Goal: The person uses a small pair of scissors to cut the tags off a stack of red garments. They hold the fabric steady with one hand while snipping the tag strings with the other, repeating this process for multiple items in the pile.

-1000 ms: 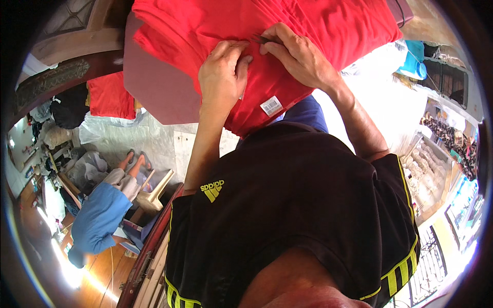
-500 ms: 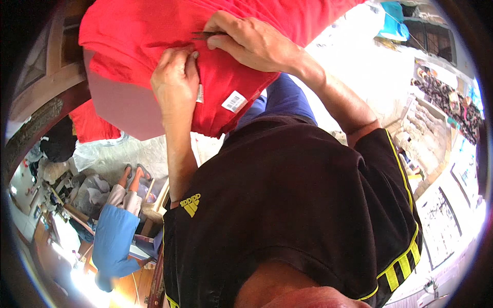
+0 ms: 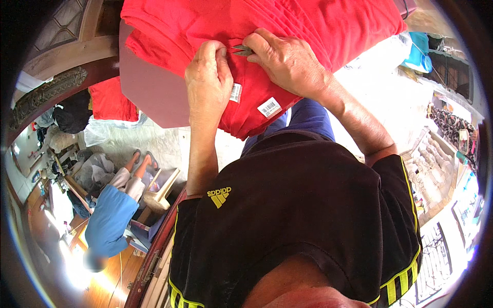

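Red cloth (image 3: 328, 31) lies in folded layers over a mauve table (image 3: 151, 87). My left hand (image 3: 206, 84) is closed, thumb and fingers pinching a bit of this red cloth. Small metal thread snips (image 3: 242, 50) sit in my right hand (image 3: 295, 64), partly hidden by its fingers. Their pointed blades aim left at the left fingertips, a short way off. At the cloth's near edge are two white printed labels; one label (image 3: 269, 108) is in full view, while the other label (image 3: 235, 93) is beside my left hand.
A person in a blue shirt (image 3: 110, 218) is at the lower left, by a wooden stool (image 3: 159, 197). More red cloth (image 3: 112, 100) and clear plastic bags (image 3: 100, 131) lie left of the table. A blue container (image 3: 418, 54) stands at the far right.
My view has shifted, so the table and cloth sit farther right. The snips have come down level with my left fingertips, and more of the label beside that hand shows.
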Action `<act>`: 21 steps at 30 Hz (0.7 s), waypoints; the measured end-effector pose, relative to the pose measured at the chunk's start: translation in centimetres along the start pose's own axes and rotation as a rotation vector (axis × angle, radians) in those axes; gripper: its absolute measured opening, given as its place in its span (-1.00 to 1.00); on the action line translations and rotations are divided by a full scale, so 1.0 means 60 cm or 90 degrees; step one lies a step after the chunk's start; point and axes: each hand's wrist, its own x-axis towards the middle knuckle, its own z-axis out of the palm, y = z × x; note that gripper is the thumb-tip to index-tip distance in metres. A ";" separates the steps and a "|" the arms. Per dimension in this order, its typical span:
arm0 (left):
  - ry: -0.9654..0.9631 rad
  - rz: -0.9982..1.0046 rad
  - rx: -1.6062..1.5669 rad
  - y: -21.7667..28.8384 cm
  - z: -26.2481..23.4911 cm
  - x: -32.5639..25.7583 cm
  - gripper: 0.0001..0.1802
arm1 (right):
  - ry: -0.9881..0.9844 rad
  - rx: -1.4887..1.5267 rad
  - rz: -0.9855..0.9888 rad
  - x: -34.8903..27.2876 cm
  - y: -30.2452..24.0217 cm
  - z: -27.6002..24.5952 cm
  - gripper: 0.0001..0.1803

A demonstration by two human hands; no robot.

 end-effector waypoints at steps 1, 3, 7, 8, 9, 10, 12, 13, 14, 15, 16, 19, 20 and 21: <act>0.006 -0.007 -0.004 0.001 -0.001 -0.002 -0.91 | 0.007 -0.006 -0.012 0.003 0.000 0.003 -0.73; 0.020 -0.008 -0.023 0.001 0.000 -0.004 -0.89 | 0.016 -0.018 -0.027 0.010 0.000 0.006 -0.74; 0.062 0.027 -0.059 -0.003 0.009 -0.007 -0.86 | 0.015 -0.038 -0.038 0.020 0.001 0.009 -0.75; 0.074 0.037 -0.062 -0.004 0.011 -0.007 -0.86 | 0.011 -0.041 -0.040 0.021 0.001 0.009 -0.75; 0.078 0.040 -0.066 -0.005 0.012 -0.007 -0.86 | 0.012 -0.043 -0.044 0.023 0.002 0.010 -0.75; 0.082 0.044 -0.072 -0.007 0.014 -0.007 -0.86 | 0.012 -0.046 -0.047 0.024 0.002 0.011 -0.74; 0.092 0.050 -0.071 -0.013 0.018 -0.008 -0.86 | 0.005 -0.041 -0.045 0.024 0.002 0.010 -0.73; 0.097 0.054 -0.064 -0.019 0.019 -0.009 -0.86 | -0.002 -0.034 -0.040 0.022 0.003 0.007 -0.73; 0.102 0.057 -0.057 -0.024 0.018 -0.011 -0.85 | -0.009 -0.026 -0.035 0.020 0.003 0.004 -0.73; 0.094 -0.007 -0.188 -0.030 0.013 -0.016 -0.88 | -0.009 -0.003 -0.016 0.016 0.004 0.002 -0.73; 0.082 -0.069 -0.320 -0.035 0.004 -0.020 -0.90 | -0.008 0.019 0.005 0.010 0.006 -0.002 -0.73; 0.050 -0.187 -0.532 -0.035 -0.042 -0.044 -0.96 | -0.003 0.069 0.073 -0.008 0.012 -0.016 -0.70; 0.027 -0.218 -0.545 -0.036 -0.072 -0.060 -0.96 | 0.000 0.086 0.095 -0.011 0.011 -0.019 -0.69; -0.024 -0.233 -0.547 -0.038 -0.104 -0.076 -0.96 | -0.003 0.099 0.119 -0.010 0.006 -0.027 -0.67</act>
